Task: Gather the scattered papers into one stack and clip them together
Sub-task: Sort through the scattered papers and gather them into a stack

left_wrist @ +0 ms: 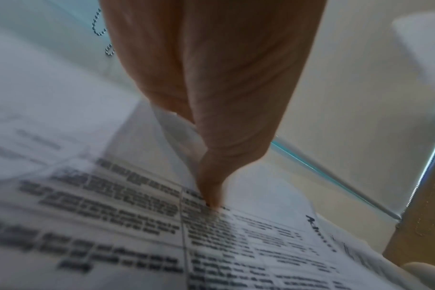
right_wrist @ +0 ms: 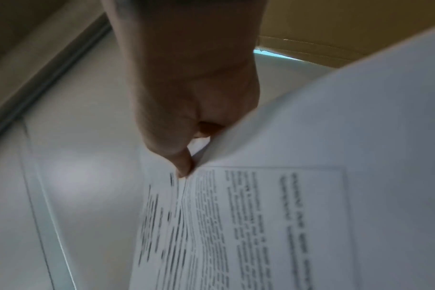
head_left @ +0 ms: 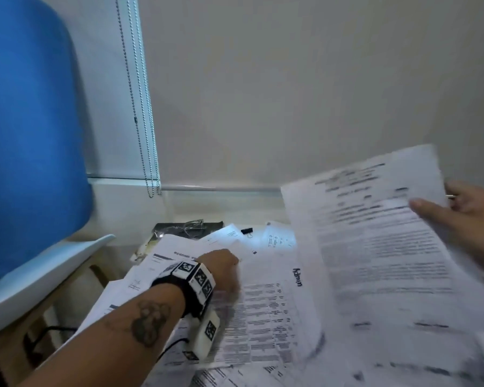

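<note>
Printed white papers [head_left: 266, 308] lie scattered and overlapping across the table. My left hand [head_left: 229, 261] rests on them at the middle. In the left wrist view my left hand [left_wrist: 201, 166] pinches the curled edge of one sheet [left_wrist: 176, 135], with a fingertip [left_wrist: 211, 198] down on the printed page [left_wrist: 137, 225]. My right hand [head_left: 430, 205] holds a few printed sheets [head_left: 375, 247] lifted and tilted at the right, thumb on top. Seen from the right wrist, that hand [right_wrist: 186, 168] grips the sheets [right_wrist: 273, 215] at their edge. A black binder clip [head_left: 246, 231] lies behind the papers.
A blue chair back [head_left: 31, 135] with a white seat stands close at the left. Glasses [head_left: 193, 226] lie on a dark object at the table's back. A beaded blind chain [head_left: 143, 121] hangs by the wall. A cardboard box [left_wrist: 422, 225] stands at the right.
</note>
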`<state>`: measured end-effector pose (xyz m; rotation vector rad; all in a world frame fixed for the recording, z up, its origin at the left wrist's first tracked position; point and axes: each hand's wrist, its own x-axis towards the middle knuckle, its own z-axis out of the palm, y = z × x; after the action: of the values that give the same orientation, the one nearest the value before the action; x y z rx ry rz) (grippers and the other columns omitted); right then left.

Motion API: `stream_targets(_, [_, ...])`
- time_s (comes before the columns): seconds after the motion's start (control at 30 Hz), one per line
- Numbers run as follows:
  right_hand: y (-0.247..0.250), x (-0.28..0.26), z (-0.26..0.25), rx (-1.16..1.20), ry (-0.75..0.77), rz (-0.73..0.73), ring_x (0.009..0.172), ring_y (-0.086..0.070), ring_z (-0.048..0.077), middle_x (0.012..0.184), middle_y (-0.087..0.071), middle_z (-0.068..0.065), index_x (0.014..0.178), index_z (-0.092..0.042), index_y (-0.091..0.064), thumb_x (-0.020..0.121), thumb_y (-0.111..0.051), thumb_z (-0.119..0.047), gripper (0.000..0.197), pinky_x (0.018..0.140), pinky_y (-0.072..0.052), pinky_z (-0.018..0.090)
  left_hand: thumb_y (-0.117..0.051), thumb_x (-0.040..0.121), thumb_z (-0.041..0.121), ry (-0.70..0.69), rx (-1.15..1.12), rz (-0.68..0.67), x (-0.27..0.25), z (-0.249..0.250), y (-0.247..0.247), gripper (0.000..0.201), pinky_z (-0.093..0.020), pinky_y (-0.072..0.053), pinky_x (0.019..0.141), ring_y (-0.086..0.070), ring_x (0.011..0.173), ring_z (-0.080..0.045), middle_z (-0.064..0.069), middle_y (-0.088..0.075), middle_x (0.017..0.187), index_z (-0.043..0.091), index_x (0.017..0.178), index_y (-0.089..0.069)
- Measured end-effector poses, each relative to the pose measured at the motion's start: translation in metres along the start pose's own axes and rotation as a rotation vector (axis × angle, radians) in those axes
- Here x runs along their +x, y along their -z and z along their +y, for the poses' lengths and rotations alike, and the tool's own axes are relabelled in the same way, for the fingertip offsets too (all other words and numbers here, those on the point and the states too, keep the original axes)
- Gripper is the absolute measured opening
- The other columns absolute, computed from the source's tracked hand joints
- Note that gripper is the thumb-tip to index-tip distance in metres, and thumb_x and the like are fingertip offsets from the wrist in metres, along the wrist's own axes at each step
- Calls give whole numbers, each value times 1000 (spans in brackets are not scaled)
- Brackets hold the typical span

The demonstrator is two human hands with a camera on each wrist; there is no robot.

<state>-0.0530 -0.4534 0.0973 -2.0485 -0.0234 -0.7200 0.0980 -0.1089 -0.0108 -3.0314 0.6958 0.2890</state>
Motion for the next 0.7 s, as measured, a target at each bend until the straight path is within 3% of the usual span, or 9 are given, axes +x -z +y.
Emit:
stream_targets(0.07, [3, -2, -2, 238, -132, 25, 92, -74, 38, 106, -76, 12, 117, -20, -68, 86, -70, -26, 33, 87, -51, 65, -48, 84, 20, 1, -134, 63, -1, -4, 10, 8, -28, -42, 75, -52, 86, -21, -12, -64, 113, 13, 85, -53])
stream_targets(0.17, [-3, -7, -7, 337, -246, 71, 88, -74, 39, 101, -77, 12, 110, -17, -70, 84, -70, -24, 27, 86, -50, 66, -55, 90, 24, 4, -442, 213, -7, -11, 25, 16, -27, -43, 70, -60, 84, -27, -14, -65, 94, 12, 79, -53])
stream_targets(0.27, [-20, -15, -10, 393, -305, 108, 76, -76, 33, 88, -79, 9, 99, -14, -71, 90, -64, -16, 11, 73, -59, 53, -60, 91, 16, -38, -1025, 281, -23, -14, 33, 16, -33, -53, 69, -63, 71, -23, -11, -69, 89, 5, 101, -66])
stream_targets(0.37, [-48, -25, -12, 505, -333, 109, 67, -76, 24, 82, -79, 8, 99, -10, -68, 93, -59, -11, 11, 53, -60, 35, -54, 94, 7, -130, -1358, 278, -48, -8, 29, 24, -43, -57, 81, -71, 90, -34, -18, -73, 106, 7, 116, -64])
stream_targets(0.5, [-83, -35, -4, 644, -398, 24, 83, -75, 33, 98, -77, 16, 108, -7, -68, 94, -57, -12, 18, 66, -61, 44, -48, 97, 6, -215, -1562, 209, -77, 3, 16, 27, -57, -48, 96, -63, 108, -43, -19, -70, 115, 10, 120, -62])
stream_targets(0.6, [-105, -44, 2, 739, -498, -27, 90, -73, 38, 106, -74, 20, 117, -4, -64, 96, -55, -13, 25, 70, -61, 46, -48, 98, 10, -210, -1639, 149, -94, 5, 10, 27, -56, -48, 96, -63, 109, -43, -19, -69, 117, 11, 121, -63])
stream_targets(0.7, [-126, -55, 1, 780, -516, -55, 98, -71, 39, 111, -73, 19, 119, -5, -63, 97, -54, -13, 25, 81, -57, 48, -41, 100, 25, -175, -1685, 120, -109, 2, 7, 34, -50, -50, 96, -64, 110, -37, -13, -70, 118, 11, 122, -63])
